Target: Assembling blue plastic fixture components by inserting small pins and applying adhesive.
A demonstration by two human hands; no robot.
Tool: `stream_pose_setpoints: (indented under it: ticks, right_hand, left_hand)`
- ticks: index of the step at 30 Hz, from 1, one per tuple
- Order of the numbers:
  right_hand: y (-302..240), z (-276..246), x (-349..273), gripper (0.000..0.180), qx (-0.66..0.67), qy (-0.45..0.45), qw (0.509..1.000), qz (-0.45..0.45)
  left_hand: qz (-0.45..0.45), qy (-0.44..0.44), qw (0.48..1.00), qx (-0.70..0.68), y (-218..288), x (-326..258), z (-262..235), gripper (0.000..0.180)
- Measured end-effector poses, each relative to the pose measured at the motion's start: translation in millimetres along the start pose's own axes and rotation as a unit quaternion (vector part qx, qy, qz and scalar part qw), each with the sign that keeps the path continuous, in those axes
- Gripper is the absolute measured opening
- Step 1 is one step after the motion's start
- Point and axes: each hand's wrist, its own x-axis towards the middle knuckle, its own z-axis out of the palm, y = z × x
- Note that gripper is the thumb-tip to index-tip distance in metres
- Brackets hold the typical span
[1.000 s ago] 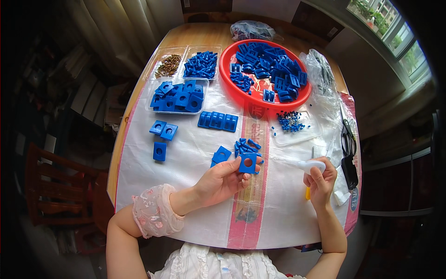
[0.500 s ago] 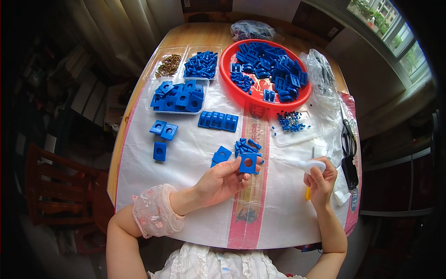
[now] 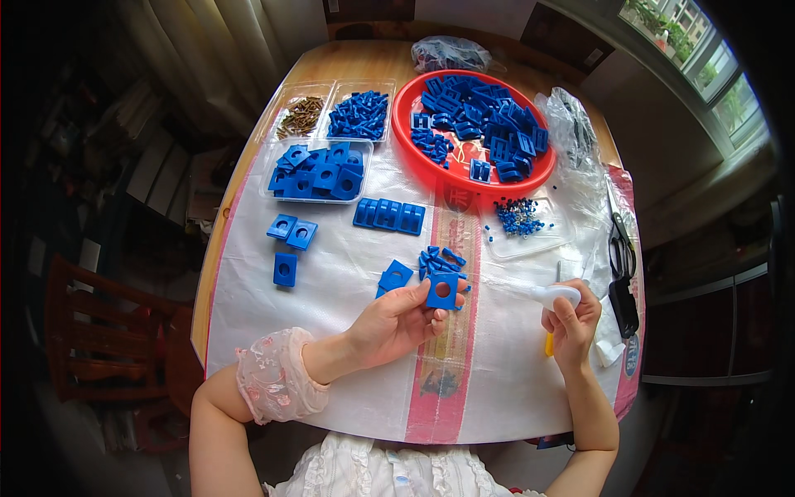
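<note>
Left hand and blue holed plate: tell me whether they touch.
Touching. The head view shows the left hand gripping the blue holed plate, thumb over its left edge and fingers showing past its right edge.

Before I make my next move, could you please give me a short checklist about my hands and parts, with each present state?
1. Left hand grips the blue plate: ok, held at its edge.
2. Right hand holds the white bottle: ok.
3. Exact position of the nozzle's end: cannot tell, pale against the white sheet.
4. Amount inside the bottle: cannot tell.
5. Scissors away from the plate: ok, near the table's right side.
</note>
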Motion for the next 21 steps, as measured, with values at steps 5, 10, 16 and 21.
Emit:
stream_pose_setpoints:
  ticks: [5,10,16,21]
  right_hand:
    - [0.0,-0.2,0.1,0.021,0.001,0.000,1.000,0.000]
    - [0.5,-0.8,0.2,0.022,-0.001,-0.004,1.000,0.000]
    - [-0.4,-0.1,-0.2,0.021,-0.005,-0.003,1.000,0.001]
    - [0.0,-1.0,0.0,0.020,-0.005,-0.005,1.000,0.004]
  left_hand:
    - [-0.002,0.000,1.000,-0.007,0.0,-0.1,0.1,0.050]
    - [-0.002,-0.001,1.000,-0.001,0.0,-0.2,-0.7,0.050]
    - [-0.001,0.001,1.000,0.005,0.6,-0.8,1.0,0.050]
    - [0.000,0.000,1.000,0.005,-0.1,-0.1,-0.3,0.050]
